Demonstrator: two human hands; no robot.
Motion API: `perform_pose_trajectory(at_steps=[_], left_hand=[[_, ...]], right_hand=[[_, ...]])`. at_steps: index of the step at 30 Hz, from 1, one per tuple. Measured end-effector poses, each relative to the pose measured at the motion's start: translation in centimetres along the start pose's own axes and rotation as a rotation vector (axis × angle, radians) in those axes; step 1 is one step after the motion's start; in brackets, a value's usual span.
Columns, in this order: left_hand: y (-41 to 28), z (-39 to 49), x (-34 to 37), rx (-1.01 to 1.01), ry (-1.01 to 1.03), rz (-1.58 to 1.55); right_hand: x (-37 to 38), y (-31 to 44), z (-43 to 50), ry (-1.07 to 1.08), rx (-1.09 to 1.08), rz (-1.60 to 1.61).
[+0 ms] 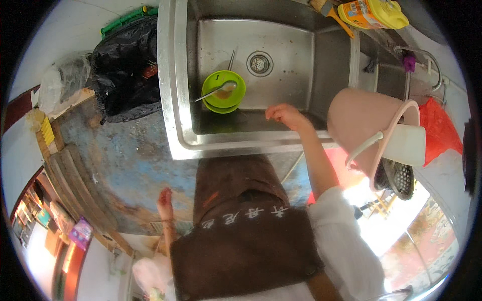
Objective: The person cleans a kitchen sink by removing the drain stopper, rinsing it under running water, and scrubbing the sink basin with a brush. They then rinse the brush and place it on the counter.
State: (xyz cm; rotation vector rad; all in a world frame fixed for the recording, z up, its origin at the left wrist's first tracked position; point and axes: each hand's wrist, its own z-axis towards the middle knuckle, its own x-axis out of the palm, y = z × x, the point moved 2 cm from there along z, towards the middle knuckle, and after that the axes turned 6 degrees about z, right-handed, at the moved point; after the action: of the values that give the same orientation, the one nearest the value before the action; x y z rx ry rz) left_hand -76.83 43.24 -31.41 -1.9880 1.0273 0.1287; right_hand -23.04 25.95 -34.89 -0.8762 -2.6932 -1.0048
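Note:
Before me is a stainless steel sink (260,34) with a round drain strainer (260,64). Bright green bowls (222,103), stacked, rest on the left of its basin. A metal spoon (212,92) lies across the top bowl, its head in a little brownish liquid. A thin metal handle (231,60) sticks out behind the bowls. My right hand (288,116), fingers loosely curled and nothing in it, hovers over the sink's near side, right of the bowls. My left hand (165,205) hangs beside my brown apron (241,248), away from the sink; its fingers are blurred.
A black bin bag (124,71) lines a green-rimmed bin left of the sink. On the right stands a pink bucket (365,128) with a perforated metal ladle (401,180) by its mouth. A yellow jug (372,15), a brush (335,17) and a red plastic bag (438,128) sit beyond.

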Motion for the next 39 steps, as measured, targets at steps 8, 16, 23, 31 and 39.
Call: perform_pose_trajectory(at_steps=[8, 16, 23, 31, 39], left_hand=[[-20.9, 2.9, 5.6, 0.331, 0.007, -0.089], [-32.2, 2.2, 14.3, 0.444, 0.366, -0.245], [-32.3, 2.1, 15.8, 0.449, 0.372, -0.232], [-25.8, 1.9, 11.8, 0.302, 0.195, -0.144], [-21.3, 0.2, 10.5, 0.105, 0.123, -0.118]], right_hand=[[6.2, 5.4, -5.6, -0.02, -0.246, 0.909], [10.2, 9.2, -9.6, 0.153, -0.386, 0.971], [9.1, 9.4, -11.2, 0.01, -0.459, 0.791], [0.0, 3.2, -5.9, -0.472, -0.331, -0.52], [-1.0, -0.2, -2.4, -0.336, -0.189, -0.635]])
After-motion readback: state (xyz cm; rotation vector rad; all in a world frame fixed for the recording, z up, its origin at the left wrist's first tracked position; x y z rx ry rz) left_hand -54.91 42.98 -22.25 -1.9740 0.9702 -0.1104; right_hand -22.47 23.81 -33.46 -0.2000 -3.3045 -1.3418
